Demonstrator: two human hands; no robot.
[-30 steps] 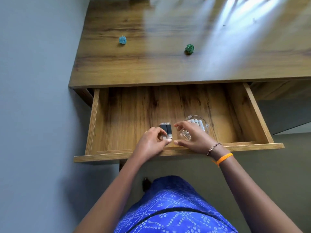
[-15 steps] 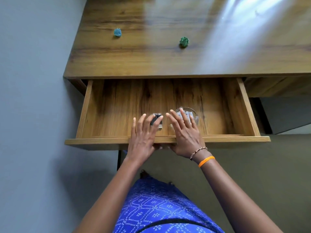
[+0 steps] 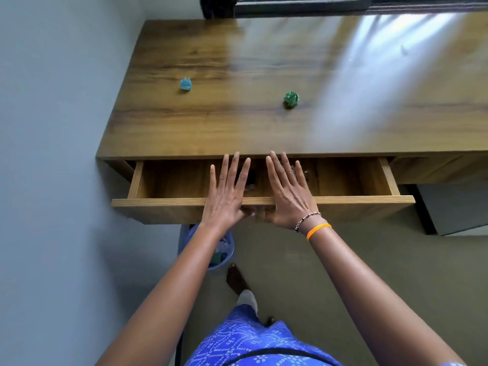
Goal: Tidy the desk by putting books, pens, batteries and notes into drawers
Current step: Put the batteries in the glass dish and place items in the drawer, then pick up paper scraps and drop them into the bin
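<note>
No readable text anywhere in view.

Nothing on the desk, the drawer front or the two crumpled paper balls carries any lettering, label, brand or number that can be made out. The small items inside the drawer are mostly hidden behind the fingers and too blurred to read. The blue garment at the bottom edge shows a white pattern only, no words.
</note>
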